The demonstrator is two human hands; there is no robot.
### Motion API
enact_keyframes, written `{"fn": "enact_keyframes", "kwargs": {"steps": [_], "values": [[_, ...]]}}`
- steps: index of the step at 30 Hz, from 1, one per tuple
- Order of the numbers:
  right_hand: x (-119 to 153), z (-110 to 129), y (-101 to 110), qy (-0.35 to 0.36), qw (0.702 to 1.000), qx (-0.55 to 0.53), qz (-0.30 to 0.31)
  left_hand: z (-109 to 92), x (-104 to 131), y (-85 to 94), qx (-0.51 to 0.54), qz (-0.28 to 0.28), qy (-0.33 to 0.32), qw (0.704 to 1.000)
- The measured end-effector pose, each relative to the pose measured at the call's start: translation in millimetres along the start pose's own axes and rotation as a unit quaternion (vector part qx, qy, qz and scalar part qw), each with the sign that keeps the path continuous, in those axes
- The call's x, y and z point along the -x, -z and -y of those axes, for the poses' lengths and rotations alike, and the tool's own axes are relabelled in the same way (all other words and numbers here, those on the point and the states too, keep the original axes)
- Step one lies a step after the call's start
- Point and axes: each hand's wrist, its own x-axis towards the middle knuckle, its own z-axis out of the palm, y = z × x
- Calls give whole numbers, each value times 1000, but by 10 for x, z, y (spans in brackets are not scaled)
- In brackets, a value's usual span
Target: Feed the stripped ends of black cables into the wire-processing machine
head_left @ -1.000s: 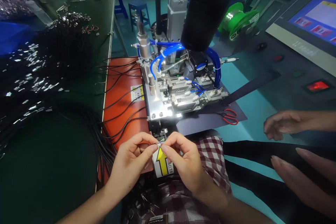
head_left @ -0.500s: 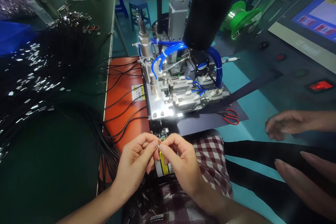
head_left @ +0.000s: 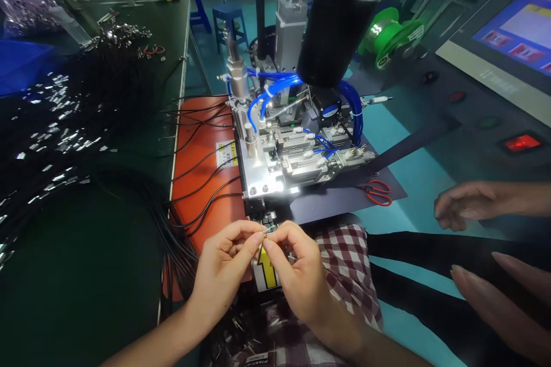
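My left hand (head_left: 230,261) and my right hand (head_left: 297,264) meet fingertip to fingertip at the near end of a metal machine (head_left: 297,166). Both pinch thin, light-coloured wires (head_left: 269,230), whose ends are mostly hidden by the fingertips. Just below the fingers is a yellow and white label (head_left: 267,272). Black cables (head_left: 202,180) run from the machine's left edge across an orange-red surface (head_left: 189,149).
Red-handled scissors (head_left: 379,192) lie on the dark plate to the right. Another person's hand (head_left: 473,203) and more fingers show at the right edge. A heap of black cables (head_left: 77,109) covers the left table. A black cylinder (head_left: 331,37) hangs above the machine.
My fingertips have shifted slightly and the orange-red bit between them no longer shows. More of the yellow label is visible. The view has moved a little.
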Motion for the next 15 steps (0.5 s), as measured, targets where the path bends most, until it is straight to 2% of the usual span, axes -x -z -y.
{"fn": "enact_keyframes", "kwargs": {"steps": [6,15], "values": [[17,-20,29,15,1000,5,2,-70,-19,-15,-6,-9,6,1000],[23,4,-51,15,1000,-11,-11,3,22,-15,36,-25,14,999]]}}
